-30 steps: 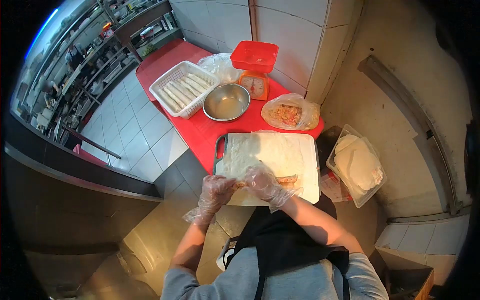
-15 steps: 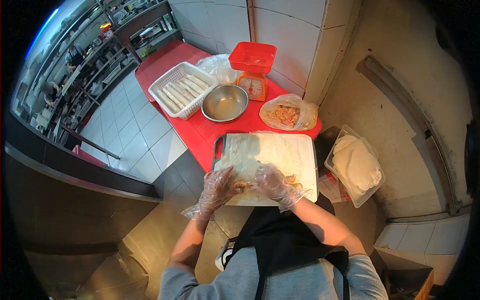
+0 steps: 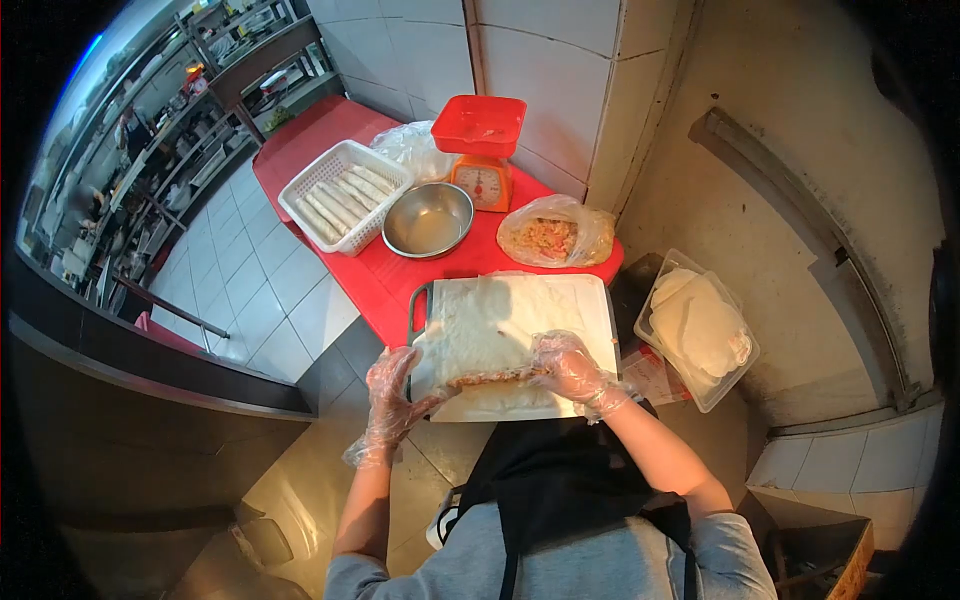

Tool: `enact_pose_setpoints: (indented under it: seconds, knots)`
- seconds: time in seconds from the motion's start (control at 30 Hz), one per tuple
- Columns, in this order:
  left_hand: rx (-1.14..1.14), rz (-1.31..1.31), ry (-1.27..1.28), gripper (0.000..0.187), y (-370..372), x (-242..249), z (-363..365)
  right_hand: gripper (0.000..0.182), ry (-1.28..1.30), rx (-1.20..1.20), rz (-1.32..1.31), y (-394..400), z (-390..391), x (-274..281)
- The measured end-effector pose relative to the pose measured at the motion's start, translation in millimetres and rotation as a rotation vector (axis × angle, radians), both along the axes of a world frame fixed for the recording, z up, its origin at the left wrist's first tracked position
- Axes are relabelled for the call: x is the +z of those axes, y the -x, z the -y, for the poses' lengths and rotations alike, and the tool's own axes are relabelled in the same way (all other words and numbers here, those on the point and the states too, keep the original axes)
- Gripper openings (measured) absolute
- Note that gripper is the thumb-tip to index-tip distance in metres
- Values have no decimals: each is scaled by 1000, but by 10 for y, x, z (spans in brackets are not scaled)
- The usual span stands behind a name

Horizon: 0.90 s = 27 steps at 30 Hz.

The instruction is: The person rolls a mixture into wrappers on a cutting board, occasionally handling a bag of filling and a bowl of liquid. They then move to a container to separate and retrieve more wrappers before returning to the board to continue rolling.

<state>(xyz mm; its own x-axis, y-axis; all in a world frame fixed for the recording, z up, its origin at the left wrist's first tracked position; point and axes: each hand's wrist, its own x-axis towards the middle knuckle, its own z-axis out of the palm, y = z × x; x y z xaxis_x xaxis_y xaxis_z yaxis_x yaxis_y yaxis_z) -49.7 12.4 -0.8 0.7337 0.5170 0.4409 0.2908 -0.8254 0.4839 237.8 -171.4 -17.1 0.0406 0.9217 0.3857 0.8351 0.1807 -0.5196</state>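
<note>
A pale, thin wrapper sheet lies on a white cutting board with a dark handle. Across its near part runs a narrow strip of orange-brown filling. My left hand, in a clear plastic glove, is at the strip's left end, thumb and fingers apart, its fingertips over the board's near left edge. At the right end, my gloved right hand has its fingers curled round the filling, with their tips partly hidden.
On the red table stand a white basket of pale rolls, a steel bowl, an orange scale with a red pan, and a bag of filling. A tub of stacked sheets sits right.
My hands have moved apart, left hand leftward and right hand slightly rightward. The filling between them now shows as a long, thin strip. The whole view has shifted a little.
</note>
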Motion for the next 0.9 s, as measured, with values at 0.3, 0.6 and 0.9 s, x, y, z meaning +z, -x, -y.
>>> enact_pose_setpoints:
  seconds: [0.3,0.6,0.9]
  knots:
    - [-307,-82,-53,35,-616,76,246,23,-22,-16,-77,133,-50,119]
    - [-227,-151,-84,29,-957,165,532,28,19,-39,100,69,-1,44]
    - [-224,-267,1,31,-971,76,507,25,-42,-5,-141,-132,195,104]
